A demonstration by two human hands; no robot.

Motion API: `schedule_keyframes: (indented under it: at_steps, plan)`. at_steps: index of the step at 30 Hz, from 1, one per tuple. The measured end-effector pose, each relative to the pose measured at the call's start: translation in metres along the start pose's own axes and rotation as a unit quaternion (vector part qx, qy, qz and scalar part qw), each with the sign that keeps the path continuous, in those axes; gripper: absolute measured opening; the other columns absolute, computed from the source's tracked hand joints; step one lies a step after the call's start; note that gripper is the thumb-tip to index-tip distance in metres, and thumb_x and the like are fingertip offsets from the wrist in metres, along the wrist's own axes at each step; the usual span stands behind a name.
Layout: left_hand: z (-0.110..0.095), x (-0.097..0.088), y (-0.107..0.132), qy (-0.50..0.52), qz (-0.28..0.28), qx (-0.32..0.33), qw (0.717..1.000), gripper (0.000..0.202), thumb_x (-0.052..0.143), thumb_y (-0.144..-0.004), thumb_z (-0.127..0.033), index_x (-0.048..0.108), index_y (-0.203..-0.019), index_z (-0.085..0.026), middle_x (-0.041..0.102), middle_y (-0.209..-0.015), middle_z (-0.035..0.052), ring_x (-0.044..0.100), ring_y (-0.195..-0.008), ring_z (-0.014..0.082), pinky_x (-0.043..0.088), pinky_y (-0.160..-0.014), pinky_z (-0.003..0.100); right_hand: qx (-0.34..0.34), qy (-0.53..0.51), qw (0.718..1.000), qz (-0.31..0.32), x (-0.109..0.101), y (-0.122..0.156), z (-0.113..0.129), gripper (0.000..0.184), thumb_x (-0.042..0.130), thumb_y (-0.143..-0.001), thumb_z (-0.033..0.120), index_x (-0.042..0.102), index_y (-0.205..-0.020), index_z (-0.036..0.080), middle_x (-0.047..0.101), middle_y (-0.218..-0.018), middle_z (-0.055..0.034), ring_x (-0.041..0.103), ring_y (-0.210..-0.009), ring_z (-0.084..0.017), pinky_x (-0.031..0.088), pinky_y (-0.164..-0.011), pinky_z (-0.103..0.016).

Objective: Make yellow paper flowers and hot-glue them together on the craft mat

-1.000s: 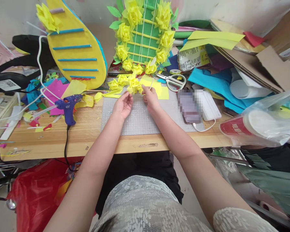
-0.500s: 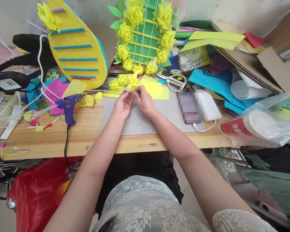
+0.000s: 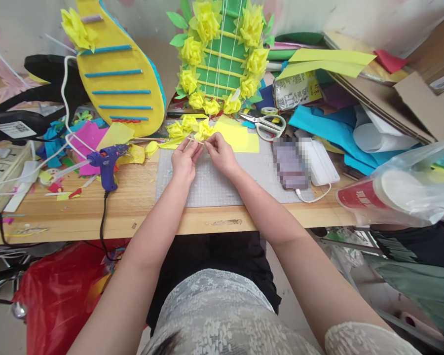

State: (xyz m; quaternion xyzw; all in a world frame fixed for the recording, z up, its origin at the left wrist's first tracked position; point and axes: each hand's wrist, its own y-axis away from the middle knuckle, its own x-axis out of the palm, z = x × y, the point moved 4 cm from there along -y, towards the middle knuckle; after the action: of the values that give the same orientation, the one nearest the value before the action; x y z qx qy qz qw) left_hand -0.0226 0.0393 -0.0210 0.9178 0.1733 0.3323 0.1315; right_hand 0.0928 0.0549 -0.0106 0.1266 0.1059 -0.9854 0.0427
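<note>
Over the cutting mat (image 3: 222, 185), both hands hold a thin pale stick (image 3: 197, 141), which looks wooden. My left hand (image 3: 184, 161) is closed on its left part, palm turned partly up. At its other end, the fingertips of my right hand (image 3: 222, 154) pinch it; whether they also hold paper is too small to tell. Just beyond my fingers lie yellow crepe paper flowers (image 3: 204, 129). Flat yellow paper sheets (image 3: 240, 135) rest behind my right hand.
A purple glue gun (image 3: 108, 165) stands at left. Scissors (image 3: 268, 125), a phone (image 3: 290, 162), a white power bank (image 3: 318, 160) and a bagged cup (image 3: 366, 192) are at right. Behind stand a flower-trimmed green instrument shape (image 3: 225, 64) and a yellow one (image 3: 120, 88).
My left hand has shifted slightly left along the stick. My right hand stays almost in place, and the view has tilted a little.
</note>
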Motion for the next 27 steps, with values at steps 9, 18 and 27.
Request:
schedule_keyframes:
  at_steps: [9, 18, 27]
  plan:
    - [-0.007, 0.001, 0.002, 0.004, -0.026, 0.030, 0.999, 0.028, 0.064, -0.073, 0.000, 0.049, -0.086, -0.020, 0.063, -0.061, -0.0080, 0.062, -0.056, 0.0055, 0.052, -0.075, 0.021, 0.067, -0.053, 0.996, 0.018, 0.011, 0.002, -0.002, 0.016, 0.050, -0.086, 0.027, 0.040, -0.074, 0.023, 0.048, -0.058, 0.0082, 0.047, -0.056, -0.008, 0.037, -0.062, -0.024]
    - [-0.007, -0.006, -0.009, 0.047, -0.017, 0.020, 0.999, 0.026, 0.069, -0.072, -0.007, 0.046, -0.074, -0.020, 0.062, -0.063, -0.0075, 0.062, -0.060, 0.0046, 0.050, -0.074, 0.019, 0.087, -0.112, 0.989, 0.034, 0.015, 0.003, -0.002, 0.023, 0.057, -0.084, 0.033, 0.042, -0.069, 0.022, 0.049, -0.055, 0.0079, 0.047, -0.056, -0.009, 0.037, -0.062, -0.024]
    - [-0.007, -0.001, -0.002, 0.061, -0.016, -0.007, 0.998, 0.021, 0.063, -0.078, -0.007, 0.048, -0.069, -0.019, 0.057, -0.057, -0.0089, 0.052, -0.049, 0.0016, 0.045, -0.061, 0.015, 0.154, -0.206, 0.966, 0.020, 0.017, 0.006, 0.004, 0.027, 0.054, -0.082, 0.041, 0.053, -0.066, 0.019, 0.049, -0.058, 0.0063, 0.032, -0.046, -0.005, 0.026, -0.046, -0.021]
